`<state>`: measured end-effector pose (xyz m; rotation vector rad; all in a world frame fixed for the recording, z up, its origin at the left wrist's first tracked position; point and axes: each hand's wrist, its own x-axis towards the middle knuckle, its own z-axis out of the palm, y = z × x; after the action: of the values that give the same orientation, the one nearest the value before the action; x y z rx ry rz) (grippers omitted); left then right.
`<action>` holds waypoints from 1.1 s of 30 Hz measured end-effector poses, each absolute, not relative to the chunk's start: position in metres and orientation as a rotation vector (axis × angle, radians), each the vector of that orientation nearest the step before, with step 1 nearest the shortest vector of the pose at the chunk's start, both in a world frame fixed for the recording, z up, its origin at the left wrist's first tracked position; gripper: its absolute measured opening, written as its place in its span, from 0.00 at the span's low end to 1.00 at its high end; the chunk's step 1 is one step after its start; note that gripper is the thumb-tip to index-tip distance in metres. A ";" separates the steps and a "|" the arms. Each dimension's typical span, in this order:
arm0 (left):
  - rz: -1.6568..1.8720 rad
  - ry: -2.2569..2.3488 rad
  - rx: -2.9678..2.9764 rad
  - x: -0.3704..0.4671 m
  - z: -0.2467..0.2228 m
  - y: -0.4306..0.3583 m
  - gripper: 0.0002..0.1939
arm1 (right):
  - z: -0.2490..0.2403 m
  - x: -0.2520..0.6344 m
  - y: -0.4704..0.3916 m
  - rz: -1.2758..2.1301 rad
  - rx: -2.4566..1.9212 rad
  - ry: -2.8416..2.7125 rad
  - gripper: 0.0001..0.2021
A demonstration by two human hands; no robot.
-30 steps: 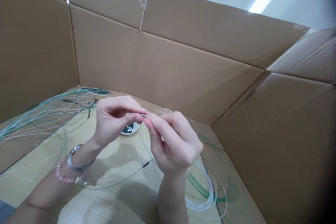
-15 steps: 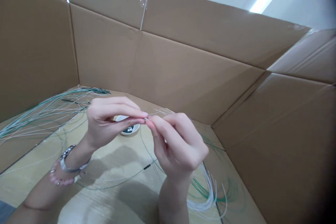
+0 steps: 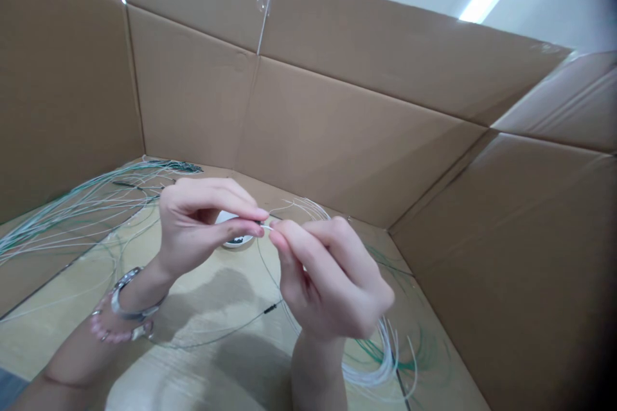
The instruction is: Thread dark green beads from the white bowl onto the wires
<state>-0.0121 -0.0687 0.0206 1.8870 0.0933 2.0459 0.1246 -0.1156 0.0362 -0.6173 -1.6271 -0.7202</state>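
Note:
My left hand [image 3: 207, 221] is closed in a pinch of thumb and forefinger. A tiny dark piece shows at its fingertips, mostly hidden; its kind is too small to make out. Opposite it, my right hand [image 3: 332, 270] pinches a thin white wire [image 3: 267, 227], whose short visible length bridges the gap between the two hands and meets the dark piece. Behind my left fingers stands a small white bowl [image 3: 248, 237] with small black pieces in it. On the table below the hands lies a thin cable with a black connector [image 3: 270, 308].
Green and white wires [image 3: 87, 199] lie bundled along the left side. Coiled white wires [image 3: 380, 359] and green wires [image 3: 369, 350] lie at the right, near my forearm. More white wire ends [image 3: 311, 207] show behind the hands. Cardboard walls [image 3: 361, 135] enclose the tabletop [image 3: 207, 302].
My right hand has moved slightly right and down, away from my left fingertips. More of the white wire now shows between them. The left hand has barely moved.

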 end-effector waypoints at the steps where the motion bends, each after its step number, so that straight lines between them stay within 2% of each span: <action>1: 2.032 0.088 1.888 -0.012 0.020 -0.069 0.06 | 0.036 0.124 -0.116 -0.721 -0.615 -1.632 0.06; 33: 2.022 0.154 1.909 -0.012 0.021 -0.074 0.07 | 0.038 0.126 -0.116 -0.705 -0.628 -1.665 0.05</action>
<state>-0.0116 -0.0738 0.0212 1.9092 0.1541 2.0220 0.1262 -0.1163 0.0377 -0.6282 -1.6654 -0.7051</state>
